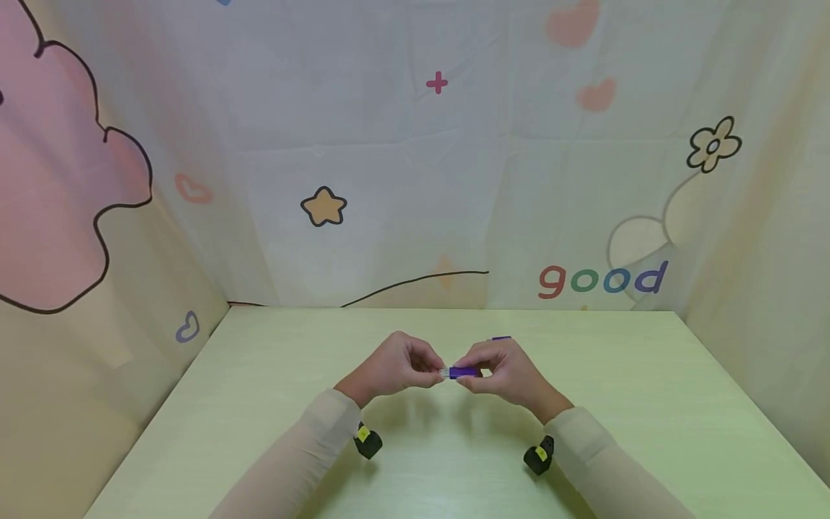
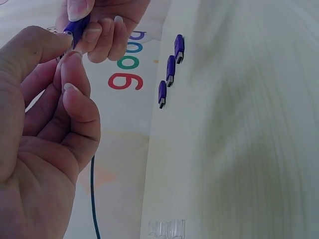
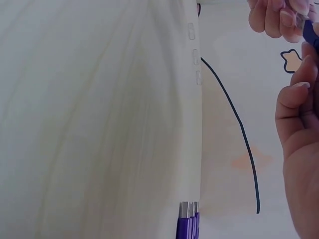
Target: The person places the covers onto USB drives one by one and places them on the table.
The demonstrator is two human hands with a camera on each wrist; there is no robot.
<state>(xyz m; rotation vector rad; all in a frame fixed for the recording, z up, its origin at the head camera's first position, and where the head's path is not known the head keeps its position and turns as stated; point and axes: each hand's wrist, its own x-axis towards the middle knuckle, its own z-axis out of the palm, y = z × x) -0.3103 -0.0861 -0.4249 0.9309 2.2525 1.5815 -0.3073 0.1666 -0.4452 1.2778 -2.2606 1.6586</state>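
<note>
In the head view, both hands meet over the middle of the table. My right hand (image 1: 509,371) pinches a purple USB flash drive (image 1: 463,373) between thumb and fingers, its connector end pointing left. A small clear cap (image 1: 444,373) sits at that connector end, and the thumb and fingertips of my left hand (image 1: 402,366) pinch it. The left wrist view shows the purple body (image 2: 79,29) up close, with fingers hiding much of the cap.
Several more purple USB drives (image 2: 171,69) lie in a row toward the table's far edge on the right, metal plugs showing. Three clear caps (image 3: 195,56) lie along the far side on the left. A printed curtain (image 1: 389,245) hangs behind the pale table (image 1: 648,404).
</note>
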